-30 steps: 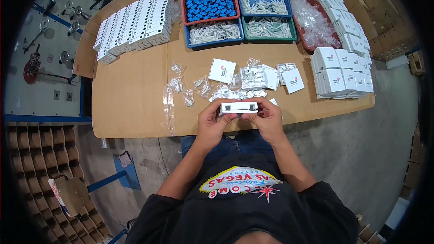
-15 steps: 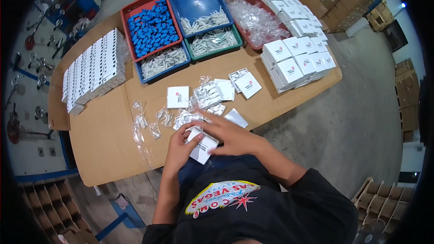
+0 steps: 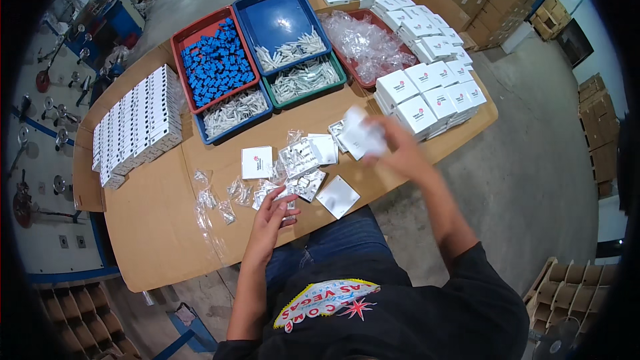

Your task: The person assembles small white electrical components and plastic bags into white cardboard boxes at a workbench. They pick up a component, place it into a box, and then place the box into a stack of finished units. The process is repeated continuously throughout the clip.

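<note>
My right hand [image 3: 403, 152] is stretched out to the far right of the small parts, its fingers closed on a white square case [image 3: 371, 139], smeared by motion. Beneath it lie other white squares, partly covered. My left hand [image 3: 271, 215] rests at the table's near edge with its fingers apart, close to white moulded parts [image 3: 291, 204] that they partly hide. Around the hands are a printed white square cover [image 3: 257, 163], a plain white square plate [image 3: 339, 197], open white housings with inner fittings [image 3: 299, 157] and small clear bags of parts [image 3: 227, 212].
Behind stand a red tray of blue pieces [image 3: 220, 60], blue [image 3: 280, 10] and green trays [image 3: 303, 99] of white plugs, and a red tray of clear bags [image 3: 367, 47]. Stacked printed white cases [image 3: 419, 115] line the right; rows of white units [image 3: 137, 123] fill the left.
The white square case held by both hands at my lap has left the left hand. My right hand has swung up and right, now gripping a white case; the left hand's fingers have spread.
</note>
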A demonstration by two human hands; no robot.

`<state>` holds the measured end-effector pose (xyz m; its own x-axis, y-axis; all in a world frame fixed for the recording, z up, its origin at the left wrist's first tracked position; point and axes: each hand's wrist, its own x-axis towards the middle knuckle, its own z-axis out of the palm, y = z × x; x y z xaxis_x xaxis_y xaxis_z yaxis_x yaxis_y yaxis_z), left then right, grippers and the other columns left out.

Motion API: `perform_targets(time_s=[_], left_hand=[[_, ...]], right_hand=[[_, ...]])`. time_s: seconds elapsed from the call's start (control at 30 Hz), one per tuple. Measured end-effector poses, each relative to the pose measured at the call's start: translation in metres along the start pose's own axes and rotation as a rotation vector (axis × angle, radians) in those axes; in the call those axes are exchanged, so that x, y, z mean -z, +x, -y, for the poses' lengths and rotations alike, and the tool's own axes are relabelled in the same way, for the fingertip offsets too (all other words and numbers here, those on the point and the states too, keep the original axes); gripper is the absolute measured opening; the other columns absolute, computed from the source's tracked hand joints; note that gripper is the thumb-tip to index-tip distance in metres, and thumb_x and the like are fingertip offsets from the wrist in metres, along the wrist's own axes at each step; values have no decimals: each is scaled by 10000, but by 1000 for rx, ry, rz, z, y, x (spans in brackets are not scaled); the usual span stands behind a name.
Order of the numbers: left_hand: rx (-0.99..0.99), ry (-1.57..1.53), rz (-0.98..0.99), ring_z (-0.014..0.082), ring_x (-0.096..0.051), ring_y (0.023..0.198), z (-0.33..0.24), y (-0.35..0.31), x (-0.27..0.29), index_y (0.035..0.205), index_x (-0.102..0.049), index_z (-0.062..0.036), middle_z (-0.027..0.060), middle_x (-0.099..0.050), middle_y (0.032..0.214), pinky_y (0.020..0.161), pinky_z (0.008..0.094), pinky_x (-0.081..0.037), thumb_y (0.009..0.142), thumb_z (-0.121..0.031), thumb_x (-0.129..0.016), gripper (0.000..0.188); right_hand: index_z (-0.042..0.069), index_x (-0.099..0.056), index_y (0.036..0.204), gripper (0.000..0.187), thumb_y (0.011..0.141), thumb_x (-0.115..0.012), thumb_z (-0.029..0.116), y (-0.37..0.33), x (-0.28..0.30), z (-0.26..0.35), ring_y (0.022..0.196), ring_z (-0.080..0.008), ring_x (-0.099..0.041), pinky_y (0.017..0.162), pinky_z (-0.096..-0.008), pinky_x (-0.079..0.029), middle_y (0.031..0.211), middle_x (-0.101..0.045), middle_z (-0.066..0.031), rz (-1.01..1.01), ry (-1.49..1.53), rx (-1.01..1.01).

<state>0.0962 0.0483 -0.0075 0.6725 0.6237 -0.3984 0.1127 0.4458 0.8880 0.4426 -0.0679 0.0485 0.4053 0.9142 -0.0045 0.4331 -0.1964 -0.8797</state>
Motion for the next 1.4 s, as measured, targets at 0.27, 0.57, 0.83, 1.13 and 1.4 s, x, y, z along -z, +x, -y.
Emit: perform_targets(time_s=[0.27,0.57,0.83,1.13,1.4], left_hand=[[16,51,54,164,-669,1115,20,-1,2,1505,-524,-52,109,-666,1389,956,316,-523,1114,-251,-582,442],[22,89,16,164,-669,1119,23,-4,-4,1481,-538,-21,115,-680,1373,971,324,-520,1118,-204,-566,407],[25,64,-7,193,-660,1162,31,-1,7,1454,-550,9,141,-657,1382,1032,337,-527,1103,-187,-594,404],[-24,141,-47,87,-613,939,8,-11,-1,1437,-571,5,79,-694,1299,864,258,-518,1097,-162,-586,379],[-89,295,-232,33,-514,761,23,-12,12,1373,-648,-17,43,-719,1130,675,212,-449,1078,-161,-635,328]], right_hand=[[96,-571,1458,802,828,-860,499,161,247,-126,1278,-420,-628,1067,-490,-507,1388,-642,-259,-763,-622,8],[74,-582,1427,827,816,-834,572,237,284,-185,1250,-487,-619,1050,-509,-520,1364,-585,-342,-653,-815,-295],[71,-557,1437,867,749,-907,465,251,265,-193,1232,-477,-633,1043,-493,-522,1313,-625,-341,-579,-784,-204],[6,-600,1433,831,813,-888,478,240,267,-169,1291,-415,-620,1078,-483,-500,1405,-628,-287,-715,-900,120],[59,-636,1403,487,959,-759,218,83,5,-34,1266,-259,-658,1089,-397,-489,1309,-721,-119,-251,-203,112]])
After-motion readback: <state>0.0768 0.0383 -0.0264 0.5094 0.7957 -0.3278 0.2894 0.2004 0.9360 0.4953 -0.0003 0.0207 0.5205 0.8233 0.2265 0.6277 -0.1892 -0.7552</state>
